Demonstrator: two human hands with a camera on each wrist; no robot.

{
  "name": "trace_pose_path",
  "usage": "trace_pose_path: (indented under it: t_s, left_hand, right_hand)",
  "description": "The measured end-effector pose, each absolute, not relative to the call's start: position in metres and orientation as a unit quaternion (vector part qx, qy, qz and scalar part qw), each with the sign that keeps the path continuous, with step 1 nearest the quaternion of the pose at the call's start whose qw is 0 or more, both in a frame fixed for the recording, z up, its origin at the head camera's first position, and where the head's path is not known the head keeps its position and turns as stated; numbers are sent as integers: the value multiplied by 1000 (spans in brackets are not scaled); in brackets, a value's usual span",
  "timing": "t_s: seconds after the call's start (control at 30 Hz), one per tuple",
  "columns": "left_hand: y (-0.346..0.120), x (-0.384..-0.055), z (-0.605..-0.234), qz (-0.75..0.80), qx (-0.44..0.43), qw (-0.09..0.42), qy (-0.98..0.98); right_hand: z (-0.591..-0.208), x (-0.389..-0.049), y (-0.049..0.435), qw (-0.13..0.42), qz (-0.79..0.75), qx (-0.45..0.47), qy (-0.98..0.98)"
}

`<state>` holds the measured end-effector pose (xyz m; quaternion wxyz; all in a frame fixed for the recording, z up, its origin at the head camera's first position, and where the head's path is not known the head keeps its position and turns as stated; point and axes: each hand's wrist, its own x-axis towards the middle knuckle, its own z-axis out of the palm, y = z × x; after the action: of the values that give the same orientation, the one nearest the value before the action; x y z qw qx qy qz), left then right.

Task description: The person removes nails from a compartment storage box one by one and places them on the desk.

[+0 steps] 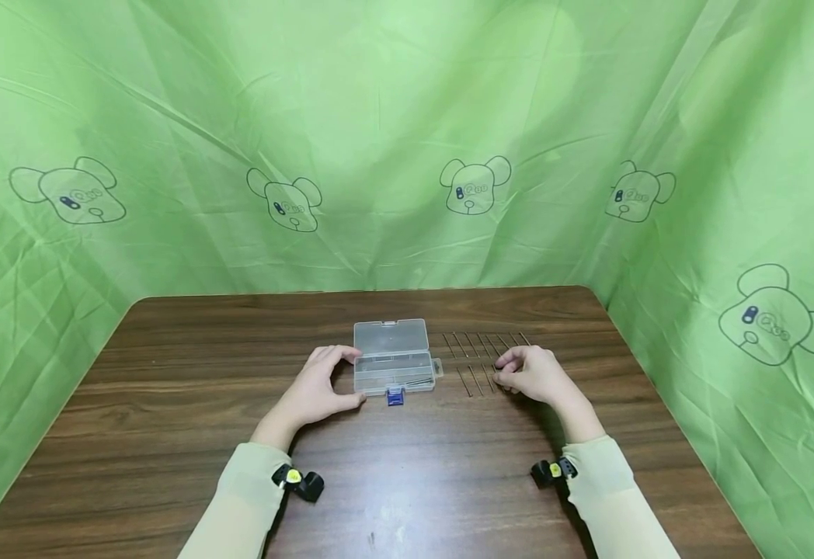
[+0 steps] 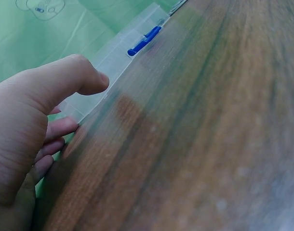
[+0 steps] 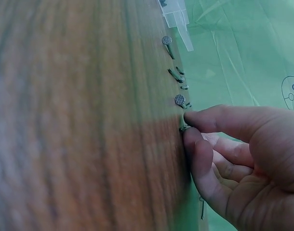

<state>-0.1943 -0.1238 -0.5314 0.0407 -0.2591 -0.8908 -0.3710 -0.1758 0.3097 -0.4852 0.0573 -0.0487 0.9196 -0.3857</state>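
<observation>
A clear plastic box (image 1: 393,363) lies with its lid raised back, a blue latch (image 1: 395,397) hanging at its front. A few thin nails are inside, at the right end of the front compartment. My left hand (image 1: 314,390) holds the box's left end, thumb (image 2: 91,81) at the front corner and fingers round the side. Right of the box, nails (image 1: 475,380) lie slanted in two rows. At the right end of the front row my right hand (image 1: 534,374) pinches a nail (image 3: 184,128) between thumb and forefinger; the fingers hide most of it.
The back row of nails (image 1: 466,345) runs rightward from beside the lid, its right end close behind my right hand. A clear hanging tab (image 1: 438,367) sticks out of the box's right side. Green cloth (image 1: 379,256) hangs behind the brown wooden table (image 1: 169,435).
</observation>
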Motion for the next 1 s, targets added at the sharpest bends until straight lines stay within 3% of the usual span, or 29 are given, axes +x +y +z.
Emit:
trace_pose_path:
  t_s: [1.0]
  left_hand:
    - [-123,-194,-532,-376,-259,43,-889]
  right_hand:
    - [-484,-175,312,90,-403,-34,910]
